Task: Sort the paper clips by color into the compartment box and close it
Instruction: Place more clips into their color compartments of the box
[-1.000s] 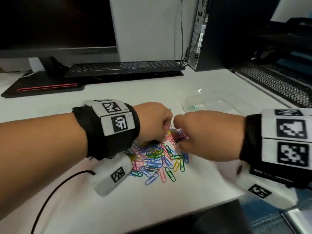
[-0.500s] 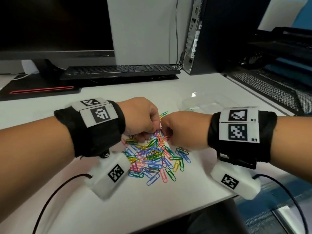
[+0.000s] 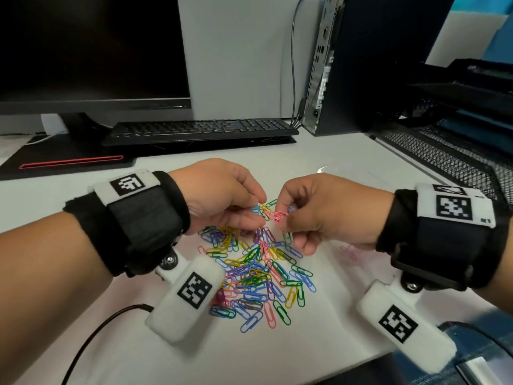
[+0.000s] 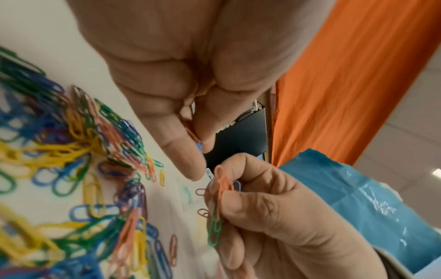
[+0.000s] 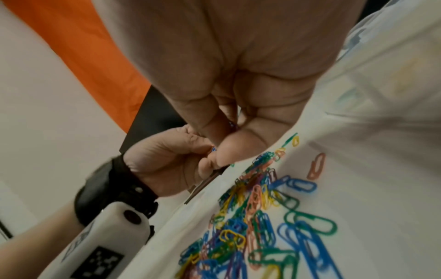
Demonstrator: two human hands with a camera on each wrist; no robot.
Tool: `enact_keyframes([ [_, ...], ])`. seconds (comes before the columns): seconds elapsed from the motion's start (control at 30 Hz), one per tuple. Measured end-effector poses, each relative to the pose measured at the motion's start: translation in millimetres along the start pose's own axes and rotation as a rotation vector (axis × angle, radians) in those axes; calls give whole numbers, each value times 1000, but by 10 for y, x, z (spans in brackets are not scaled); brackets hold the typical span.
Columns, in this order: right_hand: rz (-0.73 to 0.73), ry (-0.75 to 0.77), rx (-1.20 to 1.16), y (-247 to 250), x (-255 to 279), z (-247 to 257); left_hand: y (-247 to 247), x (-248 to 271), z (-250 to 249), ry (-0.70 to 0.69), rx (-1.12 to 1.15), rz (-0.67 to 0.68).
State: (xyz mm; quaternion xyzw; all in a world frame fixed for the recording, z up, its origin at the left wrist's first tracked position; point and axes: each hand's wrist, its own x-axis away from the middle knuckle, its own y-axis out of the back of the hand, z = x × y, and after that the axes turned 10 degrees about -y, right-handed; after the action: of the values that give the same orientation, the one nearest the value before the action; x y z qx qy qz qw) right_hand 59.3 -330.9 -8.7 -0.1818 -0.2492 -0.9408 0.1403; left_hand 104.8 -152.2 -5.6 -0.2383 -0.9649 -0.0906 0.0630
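Observation:
A heap of paper clips (image 3: 258, 273) in several colours lies on the white desk (image 3: 138, 343), and shows in both wrist views (image 4: 71, 151) (image 5: 250, 217). Just above its far edge my two hands meet. My left hand (image 3: 256, 215) pinches a blue clip (image 4: 198, 146) between thumb and forefinger. My right hand (image 3: 280, 222) pinches a small bunch of pink clips (image 3: 276, 215) (image 4: 223, 186), with a green clip (image 4: 216, 230) hanging from it. The clear compartment box (image 3: 361, 176) (image 5: 381, 75) sits behind my right hand, mostly hidden; I cannot tell how its lid stands.
A black keyboard (image 3: 200, 132) and a monitor (image 3: 91, 51) stand at the back. A computer tower (image 3: 361, 65) is at the back right, with a black mesh tray (image 3: 449, 159) beside it. The desk's front edge runs close below my right wrist.
Both hands have risen a little off the heap and turned so the thumbs show. The pink bunch stays in my right hand. The head view has shifted.

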Motion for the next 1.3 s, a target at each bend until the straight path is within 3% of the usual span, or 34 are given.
enact_keyframes([
  [0.5, -14, 71, -139, 464, 158, -4, -338, -104, -123, -54, 200, 28],
  [0.73, -99, 57, -164, 860, 307, -102, -528, -230, -232, -113, 211, 42],
  [1.03, -258, 14, -146, 1406, 499, -401, -963, -603, -449, -211, -72, 110],
  [1.3, -272, -24, -161, 1664, 556, -675, -1570, -1007, -577, -197, -310, 260],
])
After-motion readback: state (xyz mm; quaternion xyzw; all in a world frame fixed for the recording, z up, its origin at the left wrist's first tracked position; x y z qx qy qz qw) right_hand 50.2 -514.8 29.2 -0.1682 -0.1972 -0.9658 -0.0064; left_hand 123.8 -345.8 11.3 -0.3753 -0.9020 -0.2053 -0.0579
